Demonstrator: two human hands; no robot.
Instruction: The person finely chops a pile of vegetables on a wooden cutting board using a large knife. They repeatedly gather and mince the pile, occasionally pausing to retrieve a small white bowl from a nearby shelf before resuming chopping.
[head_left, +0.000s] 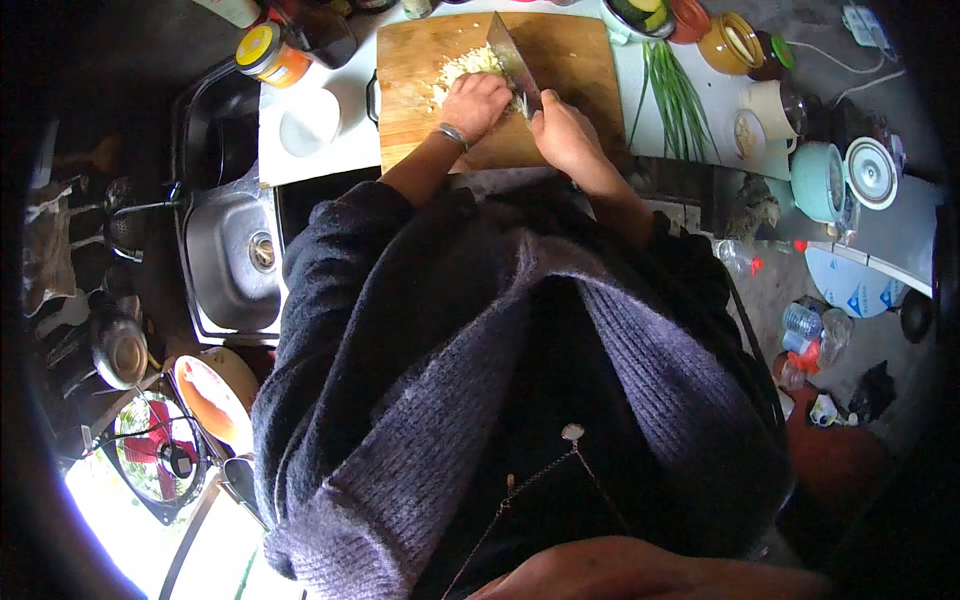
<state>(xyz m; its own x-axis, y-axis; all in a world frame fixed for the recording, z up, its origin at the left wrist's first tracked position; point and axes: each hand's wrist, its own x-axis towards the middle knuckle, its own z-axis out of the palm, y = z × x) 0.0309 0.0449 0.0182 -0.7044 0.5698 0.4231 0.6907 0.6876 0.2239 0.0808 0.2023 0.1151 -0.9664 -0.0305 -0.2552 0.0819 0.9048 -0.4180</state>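
On a wooden cutting board lies a heap of finely chopped pale vegetable. My left hand, with a silver bangle at the wrist, rests with bent fingers on the near side of the heap; its fingertips press on pale pieces beside the blade. My right hand grips the handle of a broad cleaver, whose blade slants up and to the left over the board, just right of the heap. The handle is mostly hidden in the fist.
A white bowl and an orange jar with yellow lid stand left of the board. Green chives or scallions, a brown pot and a small dish of pale pieces lie right. A steel sink is at left.
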